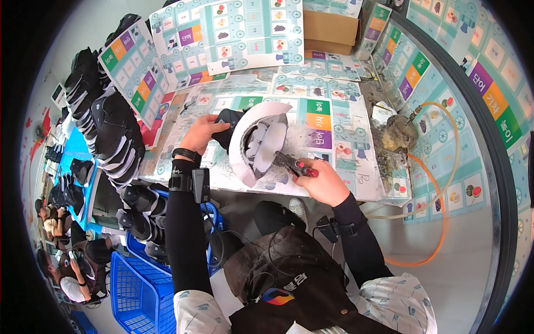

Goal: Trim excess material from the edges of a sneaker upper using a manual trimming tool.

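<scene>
My left hand (199, 136) is closed around the black upper of a shoe (227, 125), holding it tilted above the worktable. Its thick white sole (245, 142) is turned toward the right. In my right hand (324, 182) is a dark spray gun with red knobs (289, 164), its front close to the white sole. Part of the gun's body is hidden by my fingers. Under both hands, the tabletop (347, 181) is covered with printed teal and white sheets, stained with dark grime.
Stacks of black shoes with white soles (114, 133) stand at the left. Blue plastic baskets (133, 289) are below them. Printed boards (253, 33) screen the table's back. An orange hose (442, 222) loops at the right beside a crusted fitting (399, 133). Seated people (72, 267) work far left.
</scene>
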`<state>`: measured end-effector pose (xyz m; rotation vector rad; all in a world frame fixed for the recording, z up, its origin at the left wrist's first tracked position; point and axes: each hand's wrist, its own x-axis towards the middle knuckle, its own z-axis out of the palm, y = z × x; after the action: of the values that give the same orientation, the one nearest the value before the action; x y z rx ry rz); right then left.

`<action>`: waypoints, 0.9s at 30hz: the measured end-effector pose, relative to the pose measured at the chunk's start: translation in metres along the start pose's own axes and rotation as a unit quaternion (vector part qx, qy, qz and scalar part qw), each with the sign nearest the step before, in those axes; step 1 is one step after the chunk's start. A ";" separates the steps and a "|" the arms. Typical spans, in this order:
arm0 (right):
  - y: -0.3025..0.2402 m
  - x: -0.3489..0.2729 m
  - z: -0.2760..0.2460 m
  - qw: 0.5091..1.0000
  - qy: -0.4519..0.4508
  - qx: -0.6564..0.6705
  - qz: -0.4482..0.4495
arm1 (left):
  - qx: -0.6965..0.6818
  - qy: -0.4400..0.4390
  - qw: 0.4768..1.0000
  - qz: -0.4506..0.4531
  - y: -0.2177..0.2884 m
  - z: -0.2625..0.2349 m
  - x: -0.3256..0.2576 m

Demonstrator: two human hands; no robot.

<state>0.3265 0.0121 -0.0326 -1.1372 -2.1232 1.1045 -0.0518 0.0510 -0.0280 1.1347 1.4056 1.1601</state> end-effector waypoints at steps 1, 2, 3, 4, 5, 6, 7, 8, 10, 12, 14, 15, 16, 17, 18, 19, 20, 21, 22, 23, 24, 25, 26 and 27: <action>0.000 0.002 0.001 1.000 -0.001 0.002 0.000 | 0.002 0.001 1.000 -0.001 0.001 -0.002 0.000; -0.002 0.007 0.002 1.000 0.000 0.018 0.005 | -0.018 0.009 1.000 -0.010 0.005 -0.008 -0.002; -0.007 0.011 0.005 0.999 -0.001 0.032 0.008 | -0.039 0.018 0.999 -0.017 0.008 -0.016 -0.006; -0.004 0.011 0.011 0.999 -0.006 0.034 0.000 | -0.029 0.044 0.999 0.000 0.007 -0.020 -0.009; 0.006 0.011 0.018 0.997 0.023 0.078 -0.010 | 0.178 -0.027 0.959 0.217 -0.014 -0.048 -0.004; 0.013 0.014 0.025 0.990 0.040 0.134 -0.031 | 0.335 -0.050 0.912 0.230 0.032 -0.010 -0.023; -0.001 0.009 0.029 0.982 0.014 0.187 -0.005 | 0.354 -0.046 0.900 0.249 0.029 -0.018 -0.031; 0.003 0.010 0.042 0.984 0.021 0.174 -0.033 | 0.496 0.171 0.745 0.412 -0.034 -0.045 0.002; 0.050 0.002 0.009 0.976 -0.010 0.207 0.062 | 0.522 0.083 0.779 0.337 -0.043 0.038 0.046; 0.035 -0.004 0.002 0.970 0.003 0.235 0.067 | 0.176 0.226 0.945 0.160 -0.022 0.068 0.029; 0.036 -0.005 0.001 0.975 0.056 0.207 0.060 | 0.142 0.157 0.969 0.130 0.011 0.076 0.014; 0.031 -0.008 -0.004 0.980 0.080 0.175 0.058 | 0.085 0.157 0.961 0.212 0.022 0.087 0.009; 0.016 -0.004 0.013 0.975 0.040 0.213 0.041 | 0.189 0.240 0.905 0.295 0.011 0.062 0.007; 0.028 -0.005 0.001 0.971 0.055 0.226 0.054 | 0.098 0.215 0.923 0.303 0.027 0.086 0.009; 0.032 -0.005 -0.004 0.970 0.049 0.233 0.052 | 0.042 0.201 0.936 0.287 0.047 0.093 -0.003; 0.037 -0.005 -0.001 0.968 0.102 0.221 0.060 | -0.014 0.181 0.946 0.269 0.062 0.097 -0.013; 0.043 -0.006 -0.003 0.965 0.117 0.226 0.065 | 0.033 0.219 0.914 0.340 0.045 0.096 0.021; 0.040 -0.004 0.000 0.964 0.112 0.234 0.060 | 0.038 0.234 0.910 0.341 0.029 0.079 0.027; 0.042 -0.003 0.006 0.965 0.101 0.236 0.053 | 0.072 0.282 0.902 0.320 0.011 0.066 0.031; 0.048 0.000 0.011 0.960 0.134 0.239 0.052 | 0.104 0.325 0.891 0.299 -0.006 0.054 0.032; 0.052 0.004 0.013 0.953 0.171 0.242 0.054 | 0.128 0.326 0.897 0.271 -0.025 0.047 0.031; 0.056 0.005 0.006 0.952 0.182 0.240 0.057 | 0.146 0.298 0.915 0.228 -0.039 0.048 0.028; 0.060 0.005 -0.003 0.962 0.141 0.227 0.053 | 0.129 0.298 0.918 0.226 -0.046 0.051 0.026; 0.053 0.005 -0.001 0.972 0.074 0.219 0.038 | 0.170 0.372 0.889 0.203 -0.066 0.028 0.019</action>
<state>0.3481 0.0342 -0.0764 -1.0550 -1.6238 1.3897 -0.0312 0.0648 -0.0976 1.3358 2.0786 1.8269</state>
